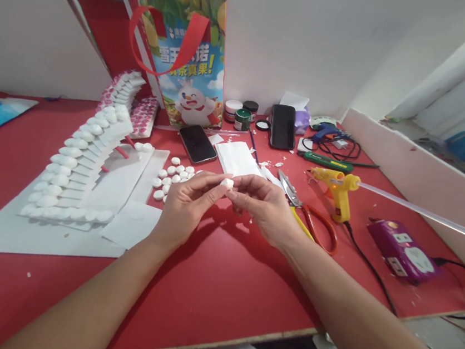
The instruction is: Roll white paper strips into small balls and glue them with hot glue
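Note:
A small white soft-looking piece is pinched between the fingertips of both hands, above the middle of the table. My left hand grips it from the left with thumb and forefinger. From the other side, my right hand closes its thumb and fingers on it. Several rounded white pieces lie loose just beyond my left hand. Further left stands a curved white model with steps, edged with rows of similar white pieces. Scissors with red handles rest beside my right wrist.
The red table carries a yellow glue gun, a purple power box with cables and a green-handled tool. Two phones, a black one and another, lie near paint jars and a shopping bag.

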Demonstrator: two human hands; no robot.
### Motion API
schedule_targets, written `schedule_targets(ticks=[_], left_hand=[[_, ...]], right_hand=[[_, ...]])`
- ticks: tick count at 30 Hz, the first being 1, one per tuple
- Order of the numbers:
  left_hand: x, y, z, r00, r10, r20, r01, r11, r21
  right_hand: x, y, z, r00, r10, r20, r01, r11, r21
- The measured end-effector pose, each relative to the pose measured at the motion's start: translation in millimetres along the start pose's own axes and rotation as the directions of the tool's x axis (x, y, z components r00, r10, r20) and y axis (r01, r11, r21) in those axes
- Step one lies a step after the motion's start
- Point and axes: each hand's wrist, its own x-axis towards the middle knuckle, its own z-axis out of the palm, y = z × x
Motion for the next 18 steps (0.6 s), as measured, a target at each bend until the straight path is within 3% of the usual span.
schedule_targets(ticks=[5, 10, 12, 14, 16, 17, 18], left_hand=[[1, 2, -1.3, 0.996, 0.088, 0.018, -0.090, 0.987, 0.134], [-3, 6, 0.6, 0.977, 0.184, 0.104, -0.201, 0.961, 0.190], [-4, 6, 0.9, 0.987, 0.131, 0.091, -0.144, 0.978, 0.152], [-2, 3, 0.7, 0.999, 0.002, 0.050, -0.004, 0.999, 0.050], [0, -1, 0.1, 0.990, -0.139, 0.016, 0.140, 0.984, -0.111], [2, -2, -0.1, 0.980, -0.197, 0.010, 0.195, 0.961, -0.196], [4, -4, -0.2, 0.970, -0.244, 0.009, 0.237, 0.933, -0.270]], right_hand=[[0, -1, -1, 0.993, 0.112, 0.035, -0.115, 0.990, 0.087], [1, 2, -1, 0.994, 0.110, 0.018, -0.110, 0.993, 0.037], [1, 2, -1, 0.995, 0.102, 0.015, -0.102, 0.994, -0.026], [0, -3, -5, 0.998, 0.066, 0.000, -0.065, 0.979, -0.192], [-4, -15, -13, 0.998, -0.051, -0.031, 0.028, 0.856, -0.517], [-7, -23, -18, 0.989, -0.145, -0.039, 0.076, 0.707, -0.703], [-11, -32, -23, 0.972, -0.231, -0.036, 0.088, 0.502, -0.860]])
